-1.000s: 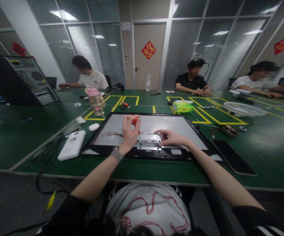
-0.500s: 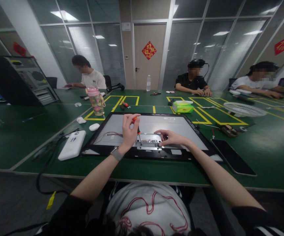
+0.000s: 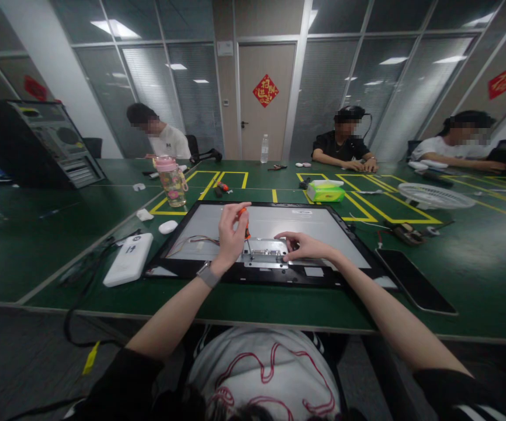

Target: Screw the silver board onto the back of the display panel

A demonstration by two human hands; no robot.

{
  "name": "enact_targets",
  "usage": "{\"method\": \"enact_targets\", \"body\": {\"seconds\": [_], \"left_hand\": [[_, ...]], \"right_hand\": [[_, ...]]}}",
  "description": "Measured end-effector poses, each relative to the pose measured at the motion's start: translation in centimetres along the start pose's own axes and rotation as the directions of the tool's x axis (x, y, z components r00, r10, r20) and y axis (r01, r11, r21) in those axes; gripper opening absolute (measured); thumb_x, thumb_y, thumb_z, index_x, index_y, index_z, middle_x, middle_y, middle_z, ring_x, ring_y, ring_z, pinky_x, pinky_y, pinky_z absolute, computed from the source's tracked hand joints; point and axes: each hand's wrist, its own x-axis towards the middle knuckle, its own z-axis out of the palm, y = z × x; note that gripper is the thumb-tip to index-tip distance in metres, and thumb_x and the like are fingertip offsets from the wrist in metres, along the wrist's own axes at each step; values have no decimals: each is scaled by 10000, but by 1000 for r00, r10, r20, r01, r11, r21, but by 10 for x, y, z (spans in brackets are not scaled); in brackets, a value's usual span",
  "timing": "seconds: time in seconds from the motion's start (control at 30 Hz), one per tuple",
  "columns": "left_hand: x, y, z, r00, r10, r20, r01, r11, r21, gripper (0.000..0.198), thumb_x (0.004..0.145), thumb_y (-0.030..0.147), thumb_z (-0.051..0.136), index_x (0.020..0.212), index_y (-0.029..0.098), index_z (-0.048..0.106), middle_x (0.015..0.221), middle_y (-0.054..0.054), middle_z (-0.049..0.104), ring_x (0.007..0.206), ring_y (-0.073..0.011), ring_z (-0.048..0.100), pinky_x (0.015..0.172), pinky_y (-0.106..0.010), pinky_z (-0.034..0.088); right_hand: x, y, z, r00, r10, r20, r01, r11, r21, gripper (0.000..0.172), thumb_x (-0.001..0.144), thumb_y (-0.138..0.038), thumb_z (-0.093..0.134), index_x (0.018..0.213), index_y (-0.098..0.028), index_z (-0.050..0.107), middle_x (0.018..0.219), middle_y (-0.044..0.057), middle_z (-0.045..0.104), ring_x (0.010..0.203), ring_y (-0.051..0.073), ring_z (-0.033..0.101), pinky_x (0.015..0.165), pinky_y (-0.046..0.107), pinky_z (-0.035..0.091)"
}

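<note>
A flat display panel point(image 3: 279, 219) with a black frame lies on the green table before me. On its near half sits a silver metal bracket point(image 3: 264, 264). My left hand point(image 3: 232, 231) is closed around an orange and black screwdriver point(image 3: 246, 230), held upright with its tip at the bracket's left side. My right hand point(image 3: 301, 245) grips the bracket's right end between thumb and fingers. Thin wires point(image 3: 203, 238) run across the panel left of my left hand.
Left of the panel lie a white power bank point(image 3: 129, 259), a white case point(image 3: 167, 227) and a pink-lidded bottle point(image 3: 172, 181). A phone point(image 3: 415, 279) lies at right. Beyond stand a green tissue pack point(image 3: 325, 190) and a white fan grille point(image 3: 436, 195). Three people sit across the table.
The screwdriver's handle has turned slightly in my left hand, showing more orange. My right hand stays put. Across the table, the person at left has lowered their head.
</note>
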Motion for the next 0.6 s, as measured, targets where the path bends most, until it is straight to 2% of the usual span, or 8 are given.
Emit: {"method": "enact_targets", "body": {"seconds": [0.17, 0.33, 0.4, 0.5, 0.6], "left_hand": [[0, -2, 2, 998, -67, 7, 67, 993, -98, 344, 975, 378, 352, 1212, 223, 547, 974, -64, 630, 766, -121, 616, 679, -252, 510], [1, -2, 3, 996, -91, 18, 93, 984, -153, 323, 971, 368, 369, 1206, 218, 532, 1009, -68, 640, 790, -125, 629, 682, -256, 514], [1, -1, 2, 996, -85, 14, 86, 989, -119, 278, 940, 364, 453, 1145, 213, 566, 968, -56, 633, 777, -123, 613, 680, -249, 502], [1, 0, 1, 999, -7, -49, 7, 1000, 10, 193, 874, 343, 578, 999, 205, 629, 899, -34, 589, 762, -120, 556, 700, -246, 470], [1, 0, -1, 997, 50, -64, -46, 997, 67, 173, 895, 315, 538, 972, 209, 651, 902, -35, 566, 817, -136, 538, 757, -265, 453]], "right_hand": [[0, -1, 0, 1000, 8, 3, -8, 1000, -5, 769, 661, -463, 768, 1313, -158, 496, 708, -37, 524, 687, 151, 520, 647, 274, 387], [-1, -4, 0, 1000, 7, 3, -7, 1000, 1, 767, 661, -453, 769, 1311, -151, 496, 711, -36, 522, 689, 152, 519, 648, 275, 384], [-1, -4, -1, 1000, 10, 6, -10, 1000, 4, 768, 661, -452, 769, 1313, -154, 493, 711, -38, 518, 691, 152, 518, 651, 276, 383], [-1, -4, -1, 1000, 12, 5, -12, 1000, 7, 774, 659, -456, 770, 1313, -149, 493, 712, -37, 515, 692, 154, 518, 651, 278, 382], [-1, -3, -1, 1000, 11, 7, -11, 1000, 0, 772, 665, -462, 766, 1314, -143, 493, 720, -34, 515, 692, 152, 514, 649, 277, 381]]}}
